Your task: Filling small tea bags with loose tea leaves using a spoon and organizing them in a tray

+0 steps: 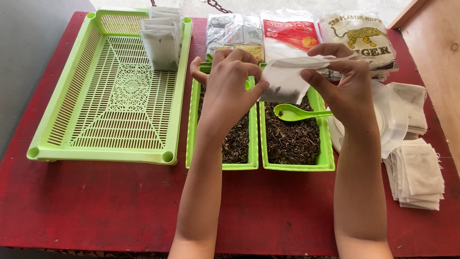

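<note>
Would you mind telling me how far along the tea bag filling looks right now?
Done: a few filled bags stand in the big green tray. In hand: the left hand and right hand hold one bag over the loose tea. Left: stacks of empty bags at the right.

On the table (96,201), a large slatted tray (110,91) lay at the left, with filled tea bags (162,41) standing in its far right corner. Right of it, two narrow trays of loose tea (235,139) (292,141) sat side by side, a spoon (294,113) resting in the right one. Behind them lay plastic packets (292,31). Right of the trays sat a scale (390,115), and nearer, a stack of empty tea bags (419,175). Above the trays, the left hand (230,86) and right hand (347,84) held a tea bag (287,79) between them.
</note>
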